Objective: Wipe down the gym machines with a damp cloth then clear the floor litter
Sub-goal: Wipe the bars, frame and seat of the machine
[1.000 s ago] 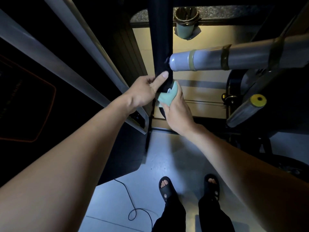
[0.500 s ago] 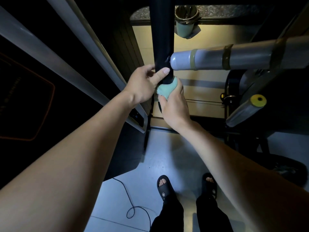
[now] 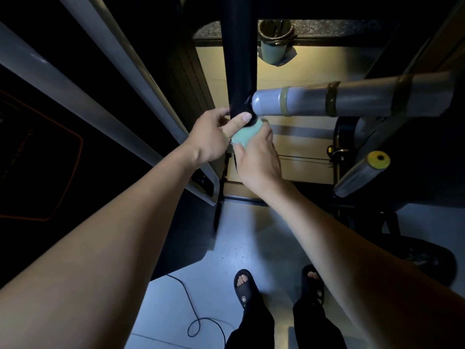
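Observation:
A black upright post (image 3: 239, 59) of a gym machine rises through the middle of the view. My left hand (image 3: 214, 137) grips this post just below where a grey padded roller (image 3: 352, 99) joins it, thumb laid across the front. My right hand (image 3: 256, 157) holds a bunched teal cloth (image 3: 245, 136) and presses it against the post directly under my left thumb. The cloth is partly hidden by both hands.
Grey slanted frame rails (image 3: 105, 84) run along the left. A second padded roller with a yellow end cap (image 3: 362, 172) sticks out at the right. A bin with a bag (image 3: 275, 44) stands by the far wall. A black cable (image 3: 191, 311) loops on the pale floor near my sandalled feet.
Both hands have slid up the black post, closer to the grey roller's joint. The cloth has bunched tighter under my right hand.

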